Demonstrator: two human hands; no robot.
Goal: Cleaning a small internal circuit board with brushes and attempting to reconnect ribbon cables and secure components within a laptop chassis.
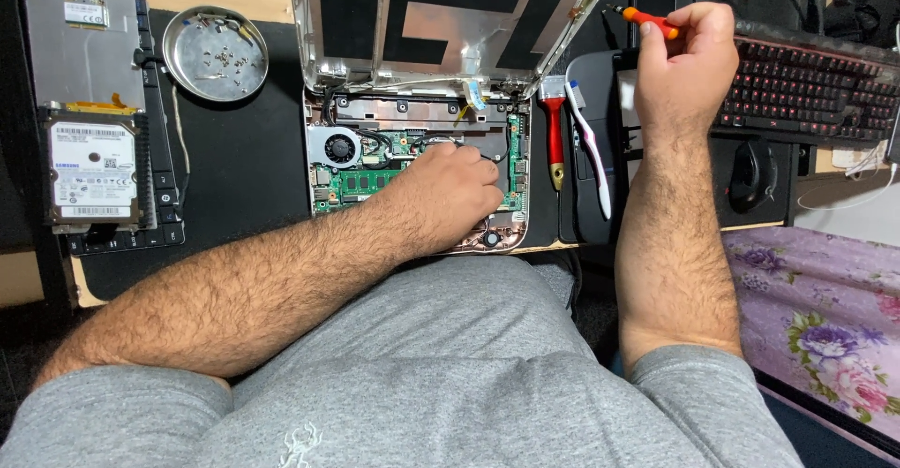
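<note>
Right now my left hand (450, 191) rests, fingers curled, on the green board (375, 182) inside the opened laptop (417, 173), just beside the fan (336, 146); whether it pinches anything I cannot tell. My right hand (684, 60) is raised, closed around an orange-handled screwdriver (649, 21). I'd judge a light touch best here, keeping clear of the thin cables. Further left, a round metal dish (215, 52) holds small loose screws (220, 55).

Black desk mat (244, 149), opened laptop (412, 163), screw dish (216, 52)
</note>
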